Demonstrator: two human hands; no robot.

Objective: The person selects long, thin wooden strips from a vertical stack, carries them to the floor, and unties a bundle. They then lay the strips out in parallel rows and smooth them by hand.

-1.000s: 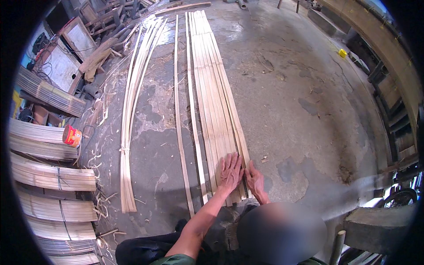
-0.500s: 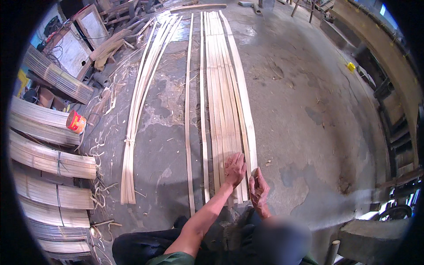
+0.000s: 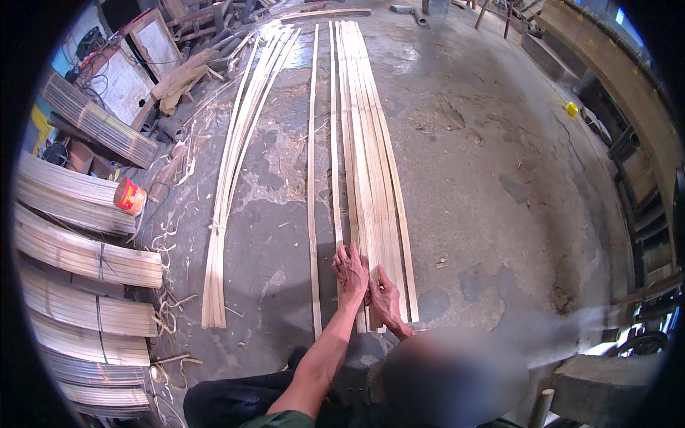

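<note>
Long, pale bamboo strips lie side by side on the floor, running away from me. My left hand is at the near end of the row, its bent fingers closed around a strip at the left edge. Close beside it, my right hand is on the near ends, with its fingers curled at a strip near the left hand; its fingertips are partly hidden. To the left, two single strips lie apart from the row, one near my left hand and a farther narrow strip.
A tied bundle of strips lies farther left. Several stacked bundles line the left side, with a red tin on one. Scrap wood is piled at the far left. A concrete block stands at the near right.
Both hands have moved left across the strips, from the row's right side toward its left edge. The rightmost strip now lies closer against the row.
</note>
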